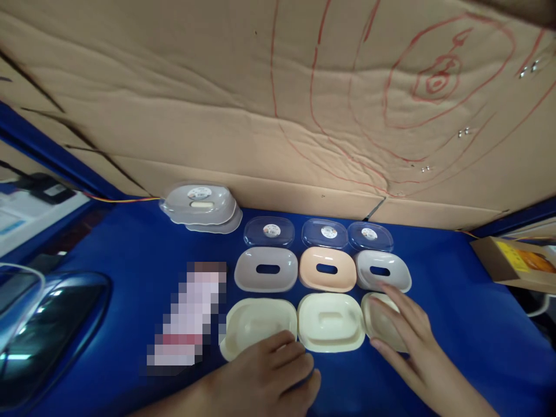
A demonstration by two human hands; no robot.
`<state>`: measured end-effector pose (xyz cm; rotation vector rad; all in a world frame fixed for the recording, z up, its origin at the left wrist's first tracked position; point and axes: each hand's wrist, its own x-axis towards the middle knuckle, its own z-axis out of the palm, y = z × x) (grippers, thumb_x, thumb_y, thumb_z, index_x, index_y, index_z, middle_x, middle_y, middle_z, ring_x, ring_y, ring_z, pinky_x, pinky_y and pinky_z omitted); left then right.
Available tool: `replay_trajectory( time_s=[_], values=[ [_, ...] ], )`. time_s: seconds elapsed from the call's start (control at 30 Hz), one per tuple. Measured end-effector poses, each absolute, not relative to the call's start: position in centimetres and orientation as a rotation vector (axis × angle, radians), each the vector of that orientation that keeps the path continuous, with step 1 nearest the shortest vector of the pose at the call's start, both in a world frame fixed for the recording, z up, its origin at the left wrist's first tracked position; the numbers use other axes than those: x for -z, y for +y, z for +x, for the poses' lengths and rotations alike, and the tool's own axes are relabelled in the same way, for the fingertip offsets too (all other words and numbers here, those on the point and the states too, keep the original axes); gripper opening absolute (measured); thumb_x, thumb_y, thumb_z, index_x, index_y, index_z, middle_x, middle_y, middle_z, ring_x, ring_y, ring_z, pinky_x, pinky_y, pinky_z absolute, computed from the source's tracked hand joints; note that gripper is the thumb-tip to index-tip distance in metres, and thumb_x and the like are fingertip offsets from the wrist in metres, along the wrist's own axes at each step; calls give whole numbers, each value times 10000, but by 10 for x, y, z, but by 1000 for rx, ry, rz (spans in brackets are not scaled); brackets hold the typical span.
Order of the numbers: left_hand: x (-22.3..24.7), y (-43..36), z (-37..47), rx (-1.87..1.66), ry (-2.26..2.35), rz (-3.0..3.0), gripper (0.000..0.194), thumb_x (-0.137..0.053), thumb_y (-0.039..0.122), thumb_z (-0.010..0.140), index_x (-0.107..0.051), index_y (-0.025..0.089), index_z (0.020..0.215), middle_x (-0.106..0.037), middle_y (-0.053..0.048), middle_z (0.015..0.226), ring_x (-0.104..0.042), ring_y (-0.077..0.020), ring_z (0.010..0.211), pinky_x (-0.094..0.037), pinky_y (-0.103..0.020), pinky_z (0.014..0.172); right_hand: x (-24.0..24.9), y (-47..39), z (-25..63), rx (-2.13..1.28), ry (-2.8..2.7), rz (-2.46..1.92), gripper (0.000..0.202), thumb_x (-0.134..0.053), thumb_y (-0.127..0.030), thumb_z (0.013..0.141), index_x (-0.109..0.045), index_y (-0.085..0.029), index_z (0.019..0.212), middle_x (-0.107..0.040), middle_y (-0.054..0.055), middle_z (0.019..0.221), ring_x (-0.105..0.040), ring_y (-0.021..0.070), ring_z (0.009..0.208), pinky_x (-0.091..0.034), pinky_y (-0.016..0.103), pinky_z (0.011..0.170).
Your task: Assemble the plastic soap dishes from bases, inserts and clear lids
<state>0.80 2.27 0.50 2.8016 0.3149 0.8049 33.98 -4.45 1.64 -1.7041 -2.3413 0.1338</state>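
Observation:
Several soap-dish parts lie in rows on a blue table. My left hand [278, 368], fingers loosely bent and a little apart, is over the near right edge of the left cream base [260, 318]; its thumb is hidden. My right hand [408, 330] spreads its fingers over the right cream base [382, 318], partly covering it. Between them sits the middle cream base [332, 341], with a raised oblong centre. Behind are slotted trays: a grey one [247, 278], a peach one [328, 281] and another grey one [402, 278]. Clear lids [256, 231] with round labels form the far row.
Stacked grey parts under a clear lid [174, 202] stand at the back left. A pixelated item [191, 313] lies left of the rows. A dark glossy object [56, 336] is far left, a cardboard box [504, 266] far right. A cardboard wall [195, 116] rises behind.

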Motion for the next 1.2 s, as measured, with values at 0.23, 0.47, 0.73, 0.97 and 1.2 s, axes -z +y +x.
replay_trajectory(
  time_s=[0.23,0.47,0.73,0.97,1.2],
  values=[
    [-2,32,11,-928,317,2710,189,-562,89,931,-666,167,1068,-683,-40,739,-604,-178,621,-521,-321,604,-40,-18,281,-165,-2708,-1232,536,-666,-307,1027,-534,-284,1545,-506,75,1654,-524,317,1486,-522,557,1167],
    [-13,46,0,-1211,521,2588,262,-558,55,883,-649,186,1091,-724,-58,775,-650,-193,659,-554,-328,634,-12,-4,255,-36,-2663,-1222,593,-684,-312,1011,-510,-194,1565,-526,158,1628,-506,386,1497,-551,623,1101],
    [-18,57,-3,-1046,637,2704,225,-557,73,906,-646,193,1074,-741,-52,810,-672,-189,706,-553,-329,700,-3,-1,271,-119,-2700,-1215,553,-668,-349,1030,-530,-209,1547,-531,118,1633,-492,336,1513,-509,589,1159],
    [-11,49,4,-887,512,2748,150,-550,86,919,-629,202,973,-634,-3,668,-564,-171,580,-433,-323,570,-6,1,269,-147,-2637,-1163,431,-662,-352,1038,-612,-223,1446,-637,109,1523,-552,312,1444,-487,537,1156],
    [-22,64,-16,-1051,692,2700,201,-430,48,992,-547,211,981,-570,40,608,-447,-149,497,-337,-310,516,-3,-15,284,-327,-2241,-867,288,-560,-83,1006,-658,-234,1231,-665,-2,757,-621,177,706,-524,331,698]
  ],
)
